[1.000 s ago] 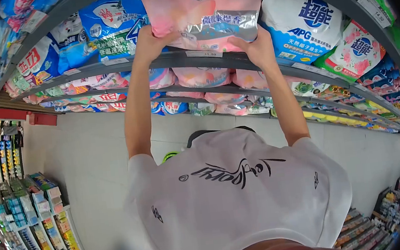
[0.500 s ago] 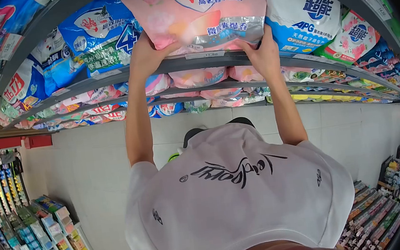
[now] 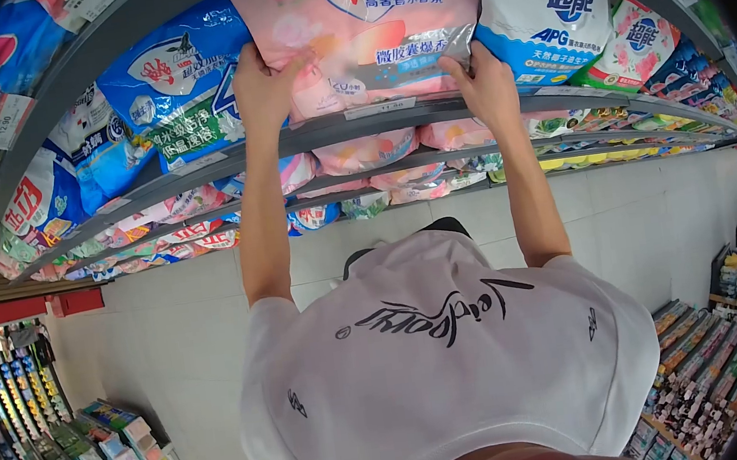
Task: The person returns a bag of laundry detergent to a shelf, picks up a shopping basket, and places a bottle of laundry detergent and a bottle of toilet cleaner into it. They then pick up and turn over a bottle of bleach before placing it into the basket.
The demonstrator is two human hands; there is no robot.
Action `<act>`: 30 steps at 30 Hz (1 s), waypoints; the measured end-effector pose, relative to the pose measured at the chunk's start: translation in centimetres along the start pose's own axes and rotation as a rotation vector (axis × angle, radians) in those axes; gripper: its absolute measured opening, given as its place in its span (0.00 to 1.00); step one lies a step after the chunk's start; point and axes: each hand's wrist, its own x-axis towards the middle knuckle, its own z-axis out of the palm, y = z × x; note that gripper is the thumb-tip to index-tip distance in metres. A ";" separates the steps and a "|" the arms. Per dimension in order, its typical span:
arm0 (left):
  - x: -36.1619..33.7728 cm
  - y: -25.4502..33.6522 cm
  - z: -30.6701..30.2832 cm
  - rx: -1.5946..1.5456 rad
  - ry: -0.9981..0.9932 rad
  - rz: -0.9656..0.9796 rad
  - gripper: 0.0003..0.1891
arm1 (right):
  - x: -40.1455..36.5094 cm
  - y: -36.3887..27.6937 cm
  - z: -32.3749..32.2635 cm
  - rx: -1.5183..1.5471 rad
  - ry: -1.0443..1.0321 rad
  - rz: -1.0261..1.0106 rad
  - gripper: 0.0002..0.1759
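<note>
A large pink bag (image 3: 363, 26) of laundry powder stands on the upper shelf, its lower edge at the grey shelf edge (image 3: 312, 131). My left hand (image 3: 275, 86) is closed on the bag's left side, the thumb lying across its front. On the right side my right hand (image 3: 480, 76) grips the lower corner, thumb in front and the other fingers partly hidden. A blue bag (image 3: 178, 74) touches the pink one on the left, and a white and blue bag (image 3: 544, 15) is beside it on the right.
Lower shelves (image 3: 362, 174) hold more pink and coloured bags. A pink floral bag (image 3: 636, 45) stands farther right. Behind me are a pale tiled floor (image 3: 163, 344), a product rack (image 3: 107, 450) at lower left and another display (image 3: 711, 364) at lower right.
The pink bag now sits between its neighbours with its lower front more visible. Both hands have shifted slightly on its sides, and the view has tilted a little.
</note>
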 end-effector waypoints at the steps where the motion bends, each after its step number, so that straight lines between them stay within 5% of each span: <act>1: -0.3 1.1 0.0 0.000 -0.006 0.006 0.27 | -0.1 0.0 0.2 -0.008 0.006 0.002 0.21; 4: -2.9 3.8 0.2 0.100 0.082 -0.090 0.34 | -0.7 -0.5 -0.2 0.068 -0.047 0.025 0.24; 7: -4.1 4.3 0.4 0.157 0.077 0.073 0.43 | -0.7 -0.4 -0.1 0.089 -0.059 -0.002 0.27; 9: -4.2 4.7 0.5 0.594 0.012 0.092 0.51 | -0.8 -0.8 0.0 0.029 -0.055 0.019 0.25; 18: -2.2 4.2 2.1 0.698 -0.021 -0.152 0.52 | 0.5 -0.9 1.7 -0.030 0.046 0.031 0.28; 25: -3.4 5.4 1.7 0.590 0.002 -0.059 0.48 | -1.1 -2.2 1.0 -0.037 0.092 0.105 0.32; 27: -4.4 4.6 2.0 0.608 0.261 0.288 0.42 | -1.7 -3.1 0.5 -0.066 0.241 -0.034 0.33; 30: -4.3 7.2 1.9 0.612 0.201 0.548 0.35 | -1.4 -6.3 -0.7 -0.074 0.390 -0.193 0.35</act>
